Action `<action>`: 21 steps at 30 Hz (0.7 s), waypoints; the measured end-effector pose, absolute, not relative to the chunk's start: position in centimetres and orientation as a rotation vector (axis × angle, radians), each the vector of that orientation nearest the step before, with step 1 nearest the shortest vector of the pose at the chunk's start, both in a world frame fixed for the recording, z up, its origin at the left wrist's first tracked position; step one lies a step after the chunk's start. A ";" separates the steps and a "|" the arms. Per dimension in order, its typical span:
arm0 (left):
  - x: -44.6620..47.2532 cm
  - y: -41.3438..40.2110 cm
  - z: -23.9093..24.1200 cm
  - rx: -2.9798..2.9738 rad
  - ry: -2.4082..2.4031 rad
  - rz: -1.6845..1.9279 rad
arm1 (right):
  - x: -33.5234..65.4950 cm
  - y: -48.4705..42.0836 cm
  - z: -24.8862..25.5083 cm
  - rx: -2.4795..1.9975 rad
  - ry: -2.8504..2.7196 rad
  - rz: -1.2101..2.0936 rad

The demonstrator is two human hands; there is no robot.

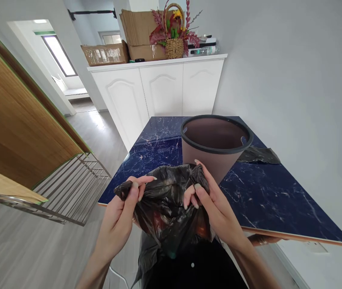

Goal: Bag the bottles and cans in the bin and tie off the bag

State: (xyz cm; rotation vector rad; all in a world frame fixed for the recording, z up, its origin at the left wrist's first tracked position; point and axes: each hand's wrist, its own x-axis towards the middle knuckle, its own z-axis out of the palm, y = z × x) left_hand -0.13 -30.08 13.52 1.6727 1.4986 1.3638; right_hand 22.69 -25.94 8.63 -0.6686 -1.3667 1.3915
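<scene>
Left hand (127,202), right hand (214,202) clamped on black bag (168,196).
Hands apart; contents (158,221) maybe reddish, hard to tell; bin (208,162) beyond, right.

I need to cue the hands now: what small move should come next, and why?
Probably draw the two bunched ends of the black bag together and cross them. The left hand and right hand each grip one end, and those ends are apart, so bringing them together seems the simplest step.
</scene>
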 end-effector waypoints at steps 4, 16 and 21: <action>0.4 -30.5 14.6 1.963 1.497 1.239 | 22.4 -26.2 8.7 -0.621 -1.368 1.389; 0.7 -31.7 15.1 2.349 1.629 0.992 | 20.5 -25.9 8.8 -0.793 -1.716 1.225; 0.5 -31.4 14.8 2.338 1.624 1.026 | 20.3 -26.3 8.4 -0.897 -1.518 1.086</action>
